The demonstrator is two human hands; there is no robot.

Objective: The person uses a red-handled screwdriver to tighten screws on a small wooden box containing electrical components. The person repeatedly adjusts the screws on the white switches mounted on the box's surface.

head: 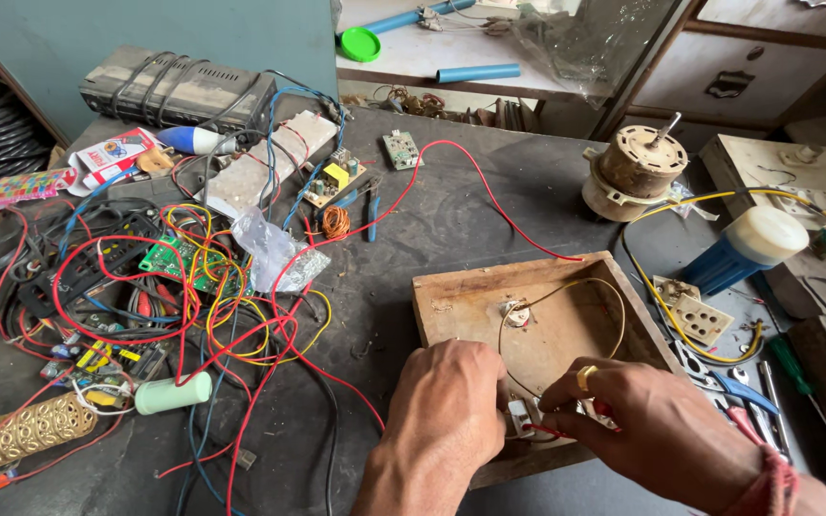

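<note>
A shallow wooden box (461,296) lies open on the dark workbench, with a small round fitting (515,313) and a thin yellow wire loop (614,311) inside. My left hand (456,401) rests on the box's near edge, fingers curled against a small white switch part (520,418). My right hand (638,416), wearing a gold ring, pinches a red wire (554,432) at that same part. A long red wire (489,196) runs from the box across the bench to the tangle at the left.
A tangle of red, yellow and blue wires with a green circuit board (179,260) fills the left. An electric motor (635,172), a blue and white can (743,250), a socket plate (700,320), screwdrivers (795,368) and pliers (372,205) lie around the box.
</note>
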